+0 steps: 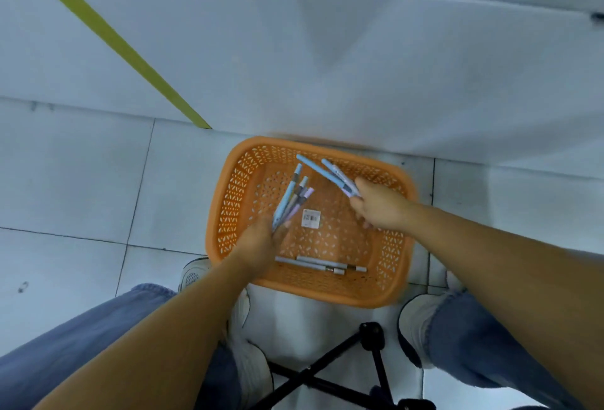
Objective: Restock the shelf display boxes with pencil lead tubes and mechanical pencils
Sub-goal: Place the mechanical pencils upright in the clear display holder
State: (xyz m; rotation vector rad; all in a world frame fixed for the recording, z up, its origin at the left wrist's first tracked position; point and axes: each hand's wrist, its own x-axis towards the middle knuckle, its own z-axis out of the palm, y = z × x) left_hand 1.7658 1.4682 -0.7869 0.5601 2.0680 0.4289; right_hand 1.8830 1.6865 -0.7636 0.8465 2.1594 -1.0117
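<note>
An orange perforated basket (228,200) sits on the floor between my feet. My left hand (258,246) grips a fanned bunch of pastel mechanical pencils (292,200) over the basket's left half. My right hand (380,205) holds a smaller bunch of light blue pencils (330,174) over the basket's right half, their tips pointing up-left. A few grey pencils (322,264) lie on the basket floor near its front wall. A white barcode sticker (310,218) is stuck in the middle of the basket floor.
White panel (327,66) of the shelf base rises right behind the basket, with a yellow-green strip (111,40) running diagonally at left. Grey floor tiles surround the basket. Black folding stool legs (327,373) cross below, between my white shoes and jeans.
</note>
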